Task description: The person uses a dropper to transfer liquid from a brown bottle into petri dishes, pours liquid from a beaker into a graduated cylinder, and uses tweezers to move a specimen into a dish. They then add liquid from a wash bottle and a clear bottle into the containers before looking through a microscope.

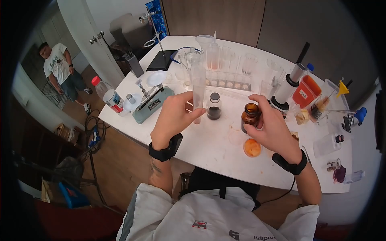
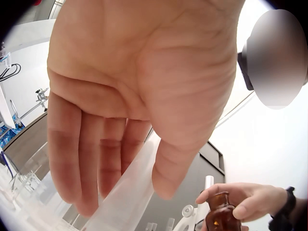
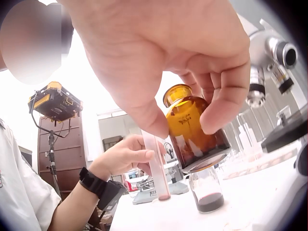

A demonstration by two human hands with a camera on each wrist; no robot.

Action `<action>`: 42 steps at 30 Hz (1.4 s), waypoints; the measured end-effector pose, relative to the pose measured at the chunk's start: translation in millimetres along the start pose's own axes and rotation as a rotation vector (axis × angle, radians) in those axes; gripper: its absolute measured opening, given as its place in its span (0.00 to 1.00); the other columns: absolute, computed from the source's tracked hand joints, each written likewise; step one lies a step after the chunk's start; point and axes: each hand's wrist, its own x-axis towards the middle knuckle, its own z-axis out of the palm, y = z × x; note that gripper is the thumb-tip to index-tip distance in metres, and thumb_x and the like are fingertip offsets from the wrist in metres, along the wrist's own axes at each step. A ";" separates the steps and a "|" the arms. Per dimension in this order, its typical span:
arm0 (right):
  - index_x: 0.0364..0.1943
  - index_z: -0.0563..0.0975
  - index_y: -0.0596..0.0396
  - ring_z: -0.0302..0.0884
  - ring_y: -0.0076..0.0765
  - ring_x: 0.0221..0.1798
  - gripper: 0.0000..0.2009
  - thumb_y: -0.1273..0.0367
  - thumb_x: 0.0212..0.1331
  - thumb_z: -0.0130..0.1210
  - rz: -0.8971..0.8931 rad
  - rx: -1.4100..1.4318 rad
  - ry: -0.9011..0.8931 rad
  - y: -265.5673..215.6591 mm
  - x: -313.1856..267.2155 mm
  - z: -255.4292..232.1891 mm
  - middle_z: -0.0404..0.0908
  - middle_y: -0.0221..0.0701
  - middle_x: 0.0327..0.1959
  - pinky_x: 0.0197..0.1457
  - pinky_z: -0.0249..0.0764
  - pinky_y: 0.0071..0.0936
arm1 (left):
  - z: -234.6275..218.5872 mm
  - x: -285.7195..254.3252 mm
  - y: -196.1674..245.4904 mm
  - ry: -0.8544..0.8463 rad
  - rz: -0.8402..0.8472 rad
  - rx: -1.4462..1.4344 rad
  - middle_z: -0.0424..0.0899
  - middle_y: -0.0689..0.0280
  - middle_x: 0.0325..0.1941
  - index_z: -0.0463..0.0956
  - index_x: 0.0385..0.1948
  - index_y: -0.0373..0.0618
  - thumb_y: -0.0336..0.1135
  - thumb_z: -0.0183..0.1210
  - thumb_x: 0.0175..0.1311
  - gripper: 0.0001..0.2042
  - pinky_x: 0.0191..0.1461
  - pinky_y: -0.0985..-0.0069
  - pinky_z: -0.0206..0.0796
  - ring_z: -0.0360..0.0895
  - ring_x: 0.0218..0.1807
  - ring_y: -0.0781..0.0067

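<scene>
Two vessels are in hand over the white table (image 1: 225, 156). The right hand (image 1: 275, 126) grips the amber bottle (image 1: 250, 116) by its sides, thumb opposite fingers. Its open mouth points up and its long axis leans off vertical, as the right wrist view shows; the orange dish (image 1: 252, 148) lies just on the wearer's side of it. The left hand (image 1: 175, 116) holds the tube (image 1: 198, 84) between thumb and fingers, long axis nearly upright, between the green balance (image 1: 153, 105) and the capped jar (image 1: 214, 108).
</scene>
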 end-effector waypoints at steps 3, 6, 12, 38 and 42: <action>0.54 0.71 0.56 0.86 0.56 0.38 0.22 0.69 0.57 0.67 -0.111 -0.020 -0.024 22.6 12.2 25.6 0.84 0.47 0.37 0.43 0.81 0.44 | 0.7 11.4 -23.8 0.109 -0.007 0.051 0.91 0.56 0.44 0.81 0.53 0.36 0.31 0.73 0.61 0.20 0.44 0.74 0.82 0.91 0.38 0.64; 0.48 0.70 0.60 0.85 0.63 0.43 0.19 0.70 0.57 0.66 -0.098 -0.114 -0.064 28.7 22.7 42.9 0.84 0.51 0.38 0.45 0.81 0.49 | 0.9 19.5 -26.9 0.148 0.016 0.056 0.92 0.55 0.44 0.81 0.53 0.35 0.32 0.72 0.60 0.20 0.45 0.73 0.82 0.92 0.39 0.63; 0.49 0.68 0.64 0.85 0.67 0.46 0.20 0.71 0.59 0.65 0.030 -0.242 -0.143 50.0 34.6 67.1 0.82 0.55 0.43 0.48 0.83 0.53 | 14.8 33.0 -39.7 0.153 -0.012 0.084 0.90 0.50 0.39 0.80 0.43 0.34 0.34 0.74 0.58 0.17 0.43 0.64 0.81 0.91 0.40 0.54; 0.74 0.58 0.61 0.86 0.67 0.44 0.41 0.69 0.59 0.70 0.014 -0.280 -0.069 41.0 23.8 72.3 0.72 0.57 0.55 0.43 0.86 0.52 | 20.4 31.7 -37.5 0.105 -0.071 0.112 0.92 0.53 0.44 0.82 0.52 0.35 0.32 0.75 0.57 0.22 0.45 0.68 0.81 0.92 0.40 0.57; 0.75 0.59 0.61 0.87 0.61 0.37 0.43 0.68 0.57 0.71 -0.038 -0.312 0.040 33.7 -0.4 66.6 0.71 0.56 0.56 0.38 0.84 0.49 | 16.3 30.0 -58.1 0.114 -0.019 0.112 0.90 0.51 0.47 0.77 0.54 0.33 0.32 0.76 0.58 0.25 0.41 0.70 0.80 0.92 0.42 0.59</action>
